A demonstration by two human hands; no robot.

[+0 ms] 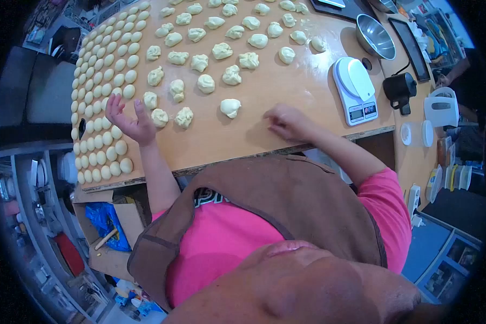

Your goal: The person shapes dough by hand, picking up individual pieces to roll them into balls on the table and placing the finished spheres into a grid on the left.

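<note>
Near the front edge of the tabletop [200, 144], both hands are up over the work side. Left hand [128, 123]: palm turned up, fingers spread wide, nothing in them, just beside the rough dough lumps [184, 117] and the smooth dough balls [126, 165]. Right hand [290, 123]: fingers curled narrow, low by the wood; can't tell if they pinch anything or touch down.

The pale dough lump [230, 108] sits between the hands, apart from both. Other rough lumps are scattered from there toward the far side, spaced apart. Smooth balls are in close rows on the left side.

Right side: white scale [355, 92] on the tabletop, metal bowl [375, 36] beyond it, black jug [399, 90] to its right. Another person's arm [457, 72] shows at the far right, partly in shadow.
</note>
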